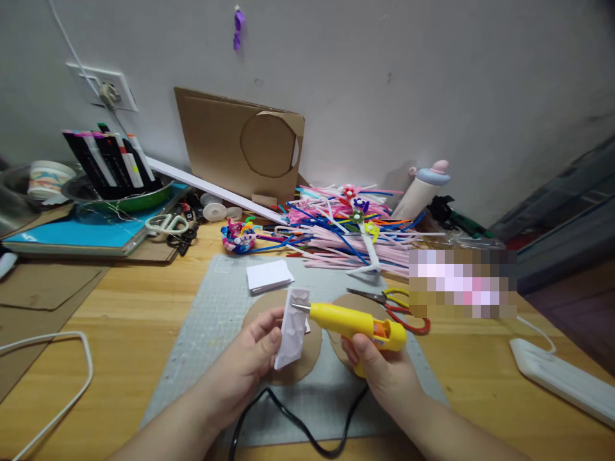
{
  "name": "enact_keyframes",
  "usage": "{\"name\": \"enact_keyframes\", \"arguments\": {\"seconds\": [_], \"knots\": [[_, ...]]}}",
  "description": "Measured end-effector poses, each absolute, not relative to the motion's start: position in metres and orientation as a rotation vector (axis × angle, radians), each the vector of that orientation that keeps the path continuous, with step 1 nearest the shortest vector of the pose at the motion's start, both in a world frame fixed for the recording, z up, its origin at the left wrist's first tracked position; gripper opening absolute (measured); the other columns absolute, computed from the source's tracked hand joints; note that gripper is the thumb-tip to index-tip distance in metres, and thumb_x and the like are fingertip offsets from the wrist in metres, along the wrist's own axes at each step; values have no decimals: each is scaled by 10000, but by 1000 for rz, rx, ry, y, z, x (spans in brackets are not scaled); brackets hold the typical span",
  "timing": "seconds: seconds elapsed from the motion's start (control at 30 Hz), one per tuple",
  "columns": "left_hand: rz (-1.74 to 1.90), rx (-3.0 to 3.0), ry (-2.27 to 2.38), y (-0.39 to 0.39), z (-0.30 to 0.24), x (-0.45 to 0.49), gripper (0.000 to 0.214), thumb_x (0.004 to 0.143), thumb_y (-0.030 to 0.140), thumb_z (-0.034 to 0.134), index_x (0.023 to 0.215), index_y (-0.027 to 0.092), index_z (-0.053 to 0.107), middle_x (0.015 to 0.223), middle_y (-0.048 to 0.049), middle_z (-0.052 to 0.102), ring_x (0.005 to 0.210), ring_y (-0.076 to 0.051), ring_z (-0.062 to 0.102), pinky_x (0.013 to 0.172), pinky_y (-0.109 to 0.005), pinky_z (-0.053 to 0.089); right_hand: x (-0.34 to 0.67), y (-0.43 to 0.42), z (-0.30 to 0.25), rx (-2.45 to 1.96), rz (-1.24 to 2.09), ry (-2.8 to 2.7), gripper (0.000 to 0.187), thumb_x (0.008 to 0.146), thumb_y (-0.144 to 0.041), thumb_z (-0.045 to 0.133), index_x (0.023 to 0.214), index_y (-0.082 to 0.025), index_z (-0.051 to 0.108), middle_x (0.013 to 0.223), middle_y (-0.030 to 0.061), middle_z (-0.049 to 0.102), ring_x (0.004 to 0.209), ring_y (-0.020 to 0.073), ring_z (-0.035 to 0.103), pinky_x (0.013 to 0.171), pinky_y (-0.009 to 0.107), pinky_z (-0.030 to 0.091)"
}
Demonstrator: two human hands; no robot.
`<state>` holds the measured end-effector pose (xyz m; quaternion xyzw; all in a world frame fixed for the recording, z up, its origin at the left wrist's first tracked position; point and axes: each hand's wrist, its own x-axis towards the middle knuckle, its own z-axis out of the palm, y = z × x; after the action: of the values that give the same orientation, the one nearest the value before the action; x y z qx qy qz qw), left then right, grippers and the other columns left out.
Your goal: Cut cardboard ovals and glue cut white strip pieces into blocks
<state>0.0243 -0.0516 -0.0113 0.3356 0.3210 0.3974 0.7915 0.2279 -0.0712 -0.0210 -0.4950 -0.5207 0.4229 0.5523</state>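
Pinched in my left hand (257, 349) is a small white rectangular piece (292, 336), tilted up, with uneven glossy patches on its face. My right hand (377, 365) is wrapped round the handle of a yellow hot glue gun (348, 322). The gun's metal nozzle points left and meets or nearly meets the piece's upper part. Two round cardboard discs lie under my hands: a left disc (305, 365) and a right disc (343, 301). A small stack of white pieces (269, 276) rests just behind the left disc. The gun's black cord (298, 422) loops towards me.
A grey cutting mat (192, 371) covers the middle of the wooden table. Scissors (401, 307) lie open at its right. Behind are a pile of pipe cleaners (327, 243) and a cardboard sheet (216, 141) with a round cutout. A white power strip (557, 378) sits at right.
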Motion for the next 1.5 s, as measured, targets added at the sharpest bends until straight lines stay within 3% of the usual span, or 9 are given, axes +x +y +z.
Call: {"name": "enact_keyframes", "arguments": {"seconds": [0.2,0.43,0.9,1.33,1.5], "knots": [[912,715,710,-51,-1,26,559,720,509,696,1185,217,588,1036,-49,674,907,-172,582,734,-226,411,227,-76,-25,-1146,1066,-1206,362,732,-543,679,779,-192,602,554,-24,494,524,144,478,479,255,411],[914,715,728,-52,2,26,543,733,507,684,1180,212,593,1020,-46,676,881,-171,573,692,-219,406,227,-80,-27,-1131,1109,-1252,311,744,-490,686,787,-196,593,603,-18,479,522,128,427,461,238,378],[959,727,779,-53,4,25,527,769,512,643,1184,194,578,1019,-84,647,796,-164,552,594,-223,374,232,-84,-30,-1208,1029,-1423,267,774,-440,665,670,-207,587,632,6,540,578,162,488,551,262,434],[1026,613,783,-51,9,24,525,754,450,690,1194,186,579,1094,-96,679,937,-218,608,701,-266,421,235,-79,-23,-1244,972,-1509,272,778,-454,653,686,-206,590,631,9,563,596,173,525,555,263,453],[1059,653,782,-50,5,23,454,735,401,723,1133,215,607,1059,-70,702,955,-216,626,800,-283,438,235,-75,-18,-1347,1041,-1382,375,732,-494,684,937,-189,607,760,38,635,681,209,592,636,314,495]]}}
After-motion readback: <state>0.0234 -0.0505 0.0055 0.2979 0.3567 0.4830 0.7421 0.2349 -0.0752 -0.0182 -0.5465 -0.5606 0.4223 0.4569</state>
